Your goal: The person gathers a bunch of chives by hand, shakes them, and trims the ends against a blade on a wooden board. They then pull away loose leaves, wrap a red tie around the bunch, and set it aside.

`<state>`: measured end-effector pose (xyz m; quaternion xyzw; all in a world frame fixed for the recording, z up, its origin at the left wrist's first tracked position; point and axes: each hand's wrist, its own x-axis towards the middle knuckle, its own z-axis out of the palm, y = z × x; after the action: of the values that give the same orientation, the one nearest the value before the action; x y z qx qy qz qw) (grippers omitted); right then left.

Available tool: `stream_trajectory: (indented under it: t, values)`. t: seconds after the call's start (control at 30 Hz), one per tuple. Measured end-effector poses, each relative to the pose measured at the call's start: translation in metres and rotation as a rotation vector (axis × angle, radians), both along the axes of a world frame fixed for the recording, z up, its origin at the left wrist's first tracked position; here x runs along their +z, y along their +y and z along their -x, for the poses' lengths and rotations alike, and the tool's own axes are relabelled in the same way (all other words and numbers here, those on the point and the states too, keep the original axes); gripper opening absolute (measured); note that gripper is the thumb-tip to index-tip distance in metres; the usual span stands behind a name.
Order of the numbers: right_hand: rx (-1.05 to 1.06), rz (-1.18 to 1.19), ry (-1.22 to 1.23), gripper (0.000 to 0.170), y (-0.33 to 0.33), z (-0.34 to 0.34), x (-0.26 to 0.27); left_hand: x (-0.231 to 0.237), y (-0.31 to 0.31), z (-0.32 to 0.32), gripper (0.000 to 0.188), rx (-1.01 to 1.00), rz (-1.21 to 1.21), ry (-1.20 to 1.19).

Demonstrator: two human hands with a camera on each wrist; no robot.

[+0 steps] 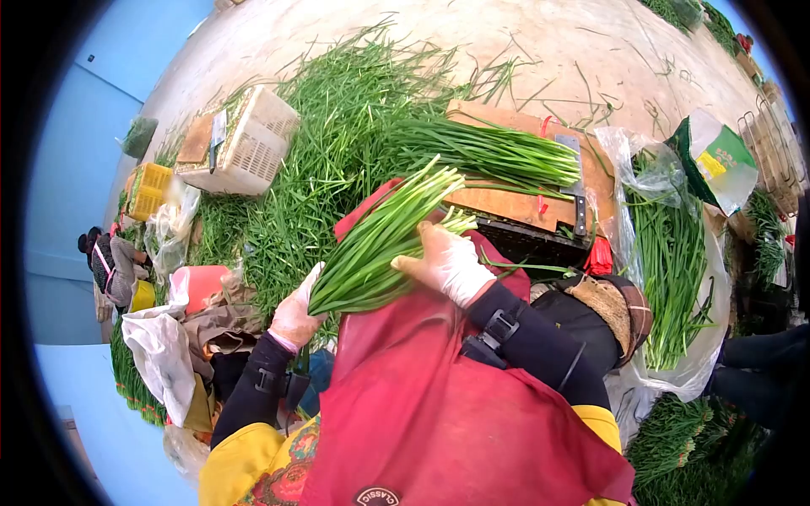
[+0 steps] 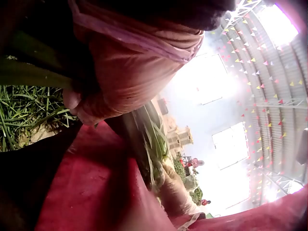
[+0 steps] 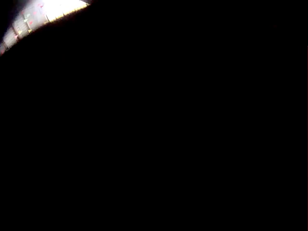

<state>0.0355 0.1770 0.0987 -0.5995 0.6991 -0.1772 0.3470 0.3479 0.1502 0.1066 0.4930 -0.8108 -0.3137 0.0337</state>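
Observation:
A bunch of garlic chives (image 1: 380, 240) lies slanted between the two hands above the red apron (image 1: 405, 363). My gloved right hand (image 1: 451, 263) grips it near the pale stem ends, thumb laid across the stalks. The left hand (image 1: 295, 314), also gloved, holds the green leaf end, its fingers partly hidden behind the leaves. In the left wrist view the left hand (image 2: 130, 77) shows large and dim, with the right hand (image 2: 175, 192) and chive stalks (image 2: 151, 130) beyond it. The right wrist view is almost wholly dark.
More chives (image 1: 498, 152) rest on a wooden board (image 1: 506, 207) beside a knife (image 1: 580, 215). A clear plastic bag (image 1: 717, 312) of chives lies to the right. Loose chives (image 1: 337, 126) cover the floor ahead. A white crate (image 1: 261, 148) stands left, another knife on it.

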Motion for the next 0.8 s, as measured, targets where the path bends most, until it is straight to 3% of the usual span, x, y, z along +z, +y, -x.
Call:
stream_trajectory:
  t: [0.17, 0.23, 0.37, 0.43, 0.5, 0.53, 0.57, 0.6, 0.63, 0.67, 0.7, 0.77, 0.8]
  values:
    - [0.003, 0.076, -0.007, 0.047, -0.001, 0.001, -0.014, 0.008, 0.002, 0.005, 0.080, 0.048, -0.116, 0.012]
    - [-0.027, 0.067, 0.051, 0.030, -0.002, -0.003, -0.013, 0.006, 0.001, 0.005, 0.079, 0.043, -0.095, -0.005]
    - [-0.058, 0.159, -0.054, 0.027, 0.001, 0.005, -0.026, 0.002, 0.001, 0.000, 0.084, 0.017, -0.033, 0.039]
    - [-0.051, 0.222, -0.241, 0.030, -0.002, 0.028, -0.035, 0.001, 0.001, -0.002, 0.085, 0.003, -0.016, 0.051]
    - [-0.201, 0.424, -0.032, 0.031, -0.006, 0.053, -0.106, 0.001, 0.002, -0.002, 0.086, 0.012, -0.023, 0.049]
    - [-0.302, 0.368, 0.107, 0.029, 0.005, 0.067, -0.079, 0.001, 0.002, -0.001, 0.086, 0.018, -0.026, 0.047]
    - [-0.385, 0.500, 0.156, 0.021, 0.007, 0.088, -0.103, 0.002, 0.002, 0.000, 0.086, 0.013, -0.028, 0.047]
    - [-0.438, 0.456, 0.354, 0.014, 0.009, 0.115, -0.106, 0.005, 0.003, 0.001, 0.086, 0.020, -0.029, 0.031]
    - [-0.518, 0.498, 0.208, 0.013, 0.018, 0.134, -0.090, 0.006, 0.003, 0.002, 0.086, 0.031, -0.029, 0.017]
    - [-0.456, 0.377, 0.225, 0.016, 0.030, 0.159, -0.102, 0.003, 0.003, -0.001, 0.086, 0.034, -0.030, 0.016]
    - [-0.407, 0.051, 0.174, 0.021, 0.040, 0.167, -0.091, -0.002, 0.003, -0.004, 0.085, 0.014, -0.006, 0.030]
    - [0.096, -0.038, 0.192, 0.030, 0.065, 0.175, -0.102, -0.004, 0.002, -0.004, 0.084, -0.013, 0.018, 0.045]
    - [0.176, -0.036, 0.112, 0.037, 0.070, 0.164, -0.098, -0.002, 0.002, 0.000, 0.084, -0.014, 0.035, 0.021]
